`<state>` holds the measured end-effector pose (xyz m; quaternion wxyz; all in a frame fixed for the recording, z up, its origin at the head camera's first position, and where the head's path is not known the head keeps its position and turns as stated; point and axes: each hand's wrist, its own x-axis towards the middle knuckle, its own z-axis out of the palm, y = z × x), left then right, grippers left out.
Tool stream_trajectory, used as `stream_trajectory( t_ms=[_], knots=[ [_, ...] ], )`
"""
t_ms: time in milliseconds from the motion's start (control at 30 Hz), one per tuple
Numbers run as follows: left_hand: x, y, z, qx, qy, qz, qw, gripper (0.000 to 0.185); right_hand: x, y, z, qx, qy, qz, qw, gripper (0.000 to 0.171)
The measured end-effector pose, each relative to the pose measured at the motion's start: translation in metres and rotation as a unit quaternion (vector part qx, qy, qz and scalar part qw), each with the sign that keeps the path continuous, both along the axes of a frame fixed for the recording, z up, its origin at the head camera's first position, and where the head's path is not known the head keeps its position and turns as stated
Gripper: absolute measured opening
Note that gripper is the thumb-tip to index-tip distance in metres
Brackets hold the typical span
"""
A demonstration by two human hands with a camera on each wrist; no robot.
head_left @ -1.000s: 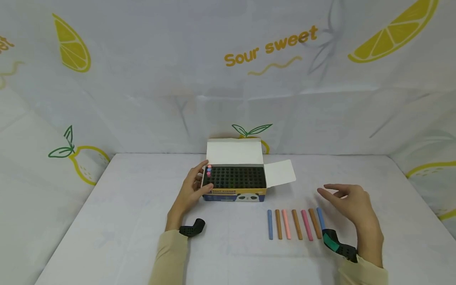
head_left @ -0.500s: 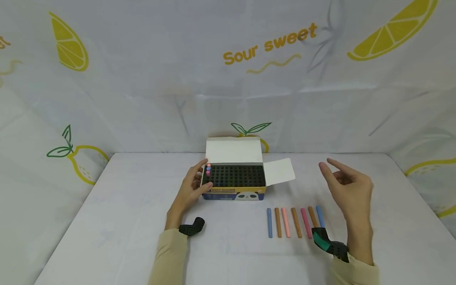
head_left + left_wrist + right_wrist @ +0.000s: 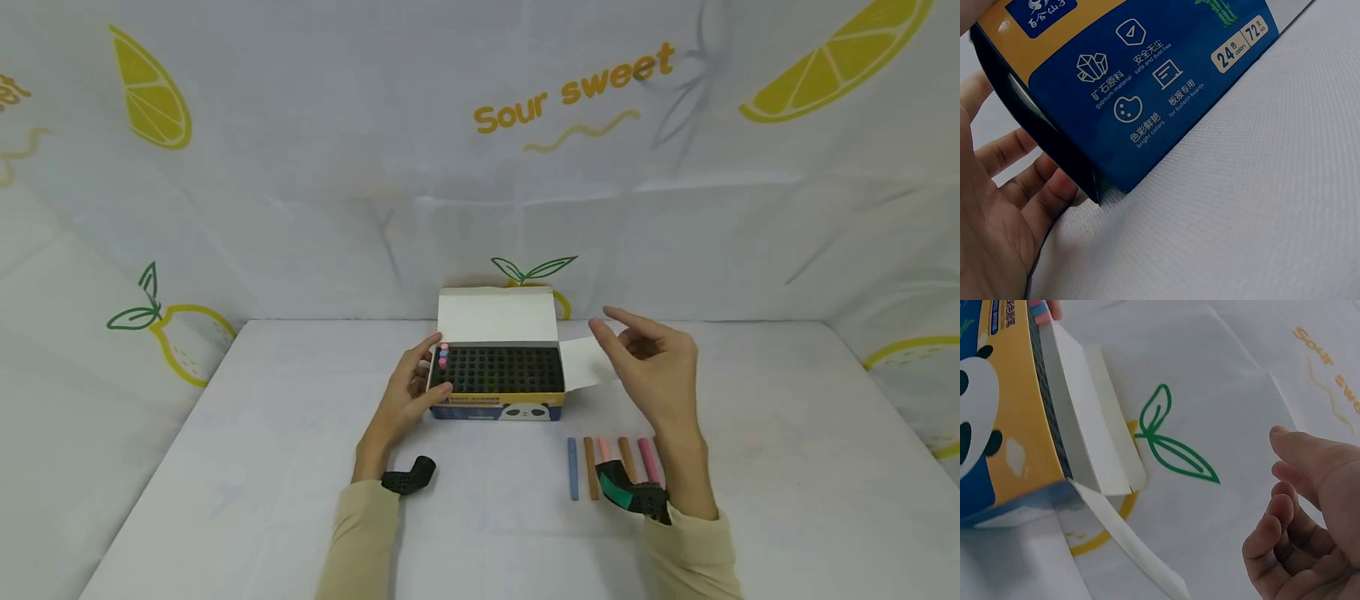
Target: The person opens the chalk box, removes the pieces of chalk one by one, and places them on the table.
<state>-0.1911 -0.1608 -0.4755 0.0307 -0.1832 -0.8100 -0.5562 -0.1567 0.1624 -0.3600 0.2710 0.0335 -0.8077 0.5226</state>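
Note:
A blue and yellow chalk box (image 3: pixel 472 408) with a panda on its front stands with its lid raised. Its black insert (image 3: pixel 502 369) is full of holes; a few pink and blue chalks (image 3: pixel 443 357) fill the far left ones. My left hand (image 3: pixel 397 404) grips the box's left end, thumb at the front corner and fingers round the side. Over the right side flap (image 3: pixel 583 363) hovers my right hand (image 3: pixel 652 367), thumb and index finger apart, other fingers loosely bent, nothing held. Below it lies a row of chalk sticks, including a blue chalk (image 3: pixel 573 471); my wrist hides part of the row.
The box's white lid (image 3: pixel 497 315) stands up near the back edge of the white-covered table (image 3: pixel 285 467). Behind rises a white cloth (image 3: pixel 337 208) printed with lemons and lettering. A black wrist device (image 3: pixel 633 493) is strapped to my right wrist.
From beside the right end of the chalk row, my right hand has risen and moved left to the box's side flap. My left hand keeps its grip on the box.

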Motion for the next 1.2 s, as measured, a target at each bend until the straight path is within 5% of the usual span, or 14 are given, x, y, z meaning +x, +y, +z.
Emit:
stream_trajectory(
  t_ms=[200,700,1000,1200],
  knots=[
    [-0.002,0.0,-0.002,-0.007,-0.003,0.005,1.0,0.074,-0.014,-0.034,0.0,0.003,0.015,0.064,0.998,0.022],
    [0.0,0.0,0.0,0.004,-0.009,-0.002,0.9999,0.075,-0.034,-0.119,-0.019,0.041,-0.038,0.214,0.975,0.028],
    [0.0,0.001,0.0,0.005,0.002,-0.006,1.0,0.075,-0.037,-0.139,-0.04,0.074,-0.069,0.239,0.966,0.022],
    [0.001,0.0,0.002,0.008,0.003,-0.009,0.9999,0.076,-0.037,-0.146,-0.047,0.106,-0.07,0.214,0.969,0.017]
  ],
)
